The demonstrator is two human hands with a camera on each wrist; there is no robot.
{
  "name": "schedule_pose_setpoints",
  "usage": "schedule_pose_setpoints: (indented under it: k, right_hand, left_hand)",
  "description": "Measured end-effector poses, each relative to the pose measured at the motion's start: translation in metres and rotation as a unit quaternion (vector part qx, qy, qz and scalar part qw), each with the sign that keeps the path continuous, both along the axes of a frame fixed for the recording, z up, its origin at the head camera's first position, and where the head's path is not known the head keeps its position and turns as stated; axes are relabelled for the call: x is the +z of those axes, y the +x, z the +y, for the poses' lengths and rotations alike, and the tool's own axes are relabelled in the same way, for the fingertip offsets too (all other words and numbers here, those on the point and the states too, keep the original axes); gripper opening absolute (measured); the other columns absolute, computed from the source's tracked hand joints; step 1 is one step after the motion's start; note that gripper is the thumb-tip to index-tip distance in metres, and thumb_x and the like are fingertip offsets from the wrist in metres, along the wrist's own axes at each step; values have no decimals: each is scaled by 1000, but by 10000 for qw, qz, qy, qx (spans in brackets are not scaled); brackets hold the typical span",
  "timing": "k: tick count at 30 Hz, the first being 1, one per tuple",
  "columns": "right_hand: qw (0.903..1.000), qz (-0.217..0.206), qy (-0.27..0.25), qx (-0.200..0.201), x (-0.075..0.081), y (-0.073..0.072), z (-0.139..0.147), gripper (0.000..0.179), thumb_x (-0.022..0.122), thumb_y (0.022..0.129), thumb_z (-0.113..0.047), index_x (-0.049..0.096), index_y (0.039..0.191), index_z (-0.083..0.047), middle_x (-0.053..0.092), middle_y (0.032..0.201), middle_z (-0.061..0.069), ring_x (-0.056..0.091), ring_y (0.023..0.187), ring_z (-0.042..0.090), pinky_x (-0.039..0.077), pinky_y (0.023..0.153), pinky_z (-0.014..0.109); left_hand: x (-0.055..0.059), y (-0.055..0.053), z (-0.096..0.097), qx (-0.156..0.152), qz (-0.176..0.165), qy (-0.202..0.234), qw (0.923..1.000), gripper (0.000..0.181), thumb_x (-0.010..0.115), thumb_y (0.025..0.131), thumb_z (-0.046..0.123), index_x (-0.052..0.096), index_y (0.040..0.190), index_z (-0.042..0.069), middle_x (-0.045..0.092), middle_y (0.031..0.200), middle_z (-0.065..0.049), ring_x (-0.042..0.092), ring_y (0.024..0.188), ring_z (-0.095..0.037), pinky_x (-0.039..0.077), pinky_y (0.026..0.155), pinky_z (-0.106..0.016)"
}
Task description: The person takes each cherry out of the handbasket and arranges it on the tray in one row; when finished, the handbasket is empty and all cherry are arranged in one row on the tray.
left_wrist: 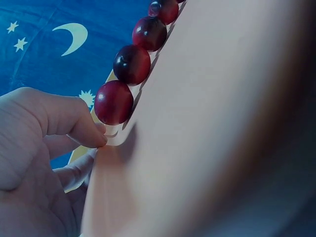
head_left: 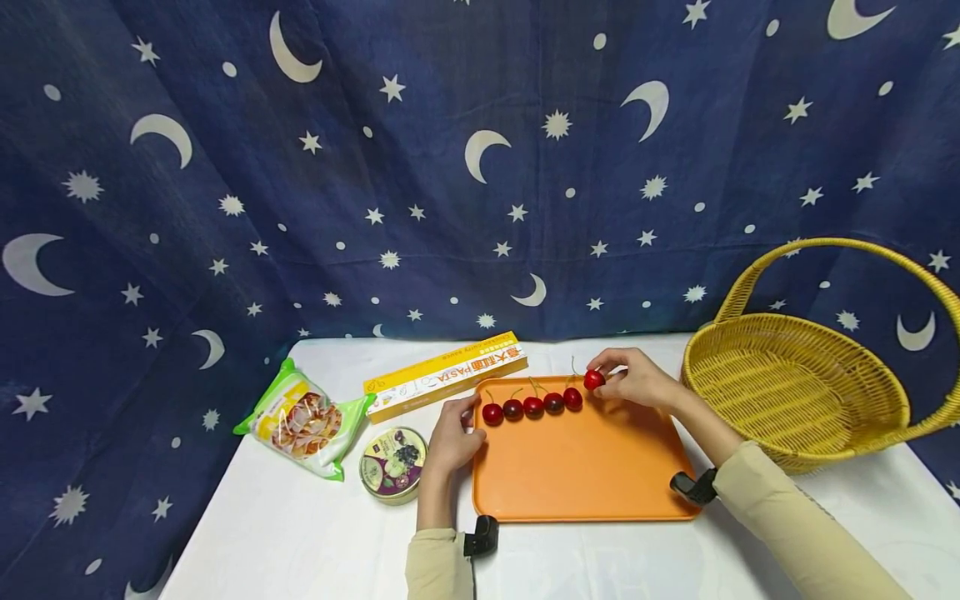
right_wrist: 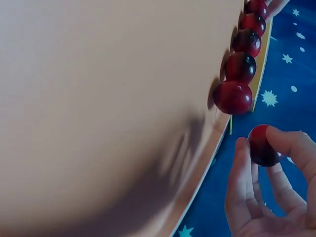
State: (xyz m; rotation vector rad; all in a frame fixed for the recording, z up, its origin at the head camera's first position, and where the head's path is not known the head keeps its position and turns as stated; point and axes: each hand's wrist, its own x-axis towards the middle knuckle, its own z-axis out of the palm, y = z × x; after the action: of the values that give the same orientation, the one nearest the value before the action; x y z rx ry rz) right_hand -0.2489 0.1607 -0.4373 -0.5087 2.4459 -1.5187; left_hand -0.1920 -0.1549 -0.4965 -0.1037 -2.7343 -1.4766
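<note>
My right hand [head_left: 637, 379] pinches a red cherry [head_left: 594, 379] between thumb and fingertips above the far rim of the orange tray [head_left: 585, 467]. In the right wrist view that cherry [right_wrist: 263, 146] hangs clear of the tray, apart from the nearest cherry in the row. Several dark red cherries with green stems, such as the leftmost cherry [head_left: 492, 414], lie side by side along the tray's far edge. At the tray's far left corner, my left hand [head_left: 453, 437] holds the rim between thumb and fingers, close to the end cherry [left_wrist: 114, 102].
Behind the tray lies a yellow and white pasta box [head_left: 446, 377]. Left of it are a green-edged food bag [head_left: 303, 421] and a round tin [head_left: 393, 467]. A yellow wicker basket [head_left: 795, 387] with a tall handle stands at the right.
</note>
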Motion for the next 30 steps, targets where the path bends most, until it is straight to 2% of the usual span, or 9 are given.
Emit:
schedule_pose_setpoints:
  k: [2, 6, 9, 11, 13, 22, 30]
  right_hand:
    - [9999, 97, 136, 29, -1, -1, 0, 39, 73, 77, 5, 62, 114, 11, 63, 90, 18, 61, 73, 23, 52, 65, 25]
    - [9991, 223, 354, 60, -6, -3, 0, 38, 72, 79, 3, 62, 115, 11, 63, 87, 15, 59, 76, 23, 57, 65, 35]
    - [9994, 60, 341, -34, -9, -4, -1, 33, 73, 79, 3, 63, 110, 10, 64, 85, 14, 61, 72, 26, 57, 61, 43]
    - [9995, -28, 324, -62, -10, -4, -2, 31, 74, 79, 2, 63, 107, 10, 65, 84, 15, 61, 70, 28, 56, 58, 44]
    - [9994, -123, 323, -101, -12, -4, -2, 29, 75, 79, 2, 64, 104, 9, 65, 83, 15, 61, 68, 28, 56, 56, 44]
    - [9969, 8, 783, -99, -23, -8, -1, 27, 77, 78, -2, 67, 101, 7, 59, 80, 7, 54, 70, 18, 54, 55, 35]
    - [9966, 33, 812, 160, -27, -8, -1, 29, 76, 80, -3, 65, 103, 11, 61, 80, 6, 53, 71, 16, 51, 54, 31]
  left_hand:
    - [0, 0, 0, -7, 17, -9, 10000, 64, 68, 70, -3, 58, 134, -2, 55, 121, -18, 56, 94, -26, 43, 83, -40]
    - [2, 1, 0, -22, 38, 1, 10000, 64, 68, 70, -3, 58, 133, -3, 55, 121, -19, 56, 94, -26, 43, 83, -39]
    - [2, 1, 0, -13, 23, 30, 10000, 64, 68, 70, -4, 58, 133, -3, 54, 121, -19, 56, 93, -26, 43, 82, -39]
    - [2, 1, 0, -7, 24, 43, 10000, 63, 68, 71, -4, 58, 133, -3, 54, 122, -19, 55, 93, -26, 43, 82, -39]
    - [2, 1, 0, -1, 22, 49, 10000, 63, 68, 71, -4, 58, 133, -3, 54, 122, -19, 55, 93, -26, 42, 82, -39]
    - [1, 0, 0, -1, 49, -22, 10000, 63, 68, 71, -3, 59, 133, -2, 55, 120, -18, 55, 93, -26, 42, 82, -40]
    - [3, 1, 0, -1, 79, -16, 10000, 63, 67, 70, -3, 59, 132, -3, 55, 117, -18, 54, 90, -25, 41, 79, -38]
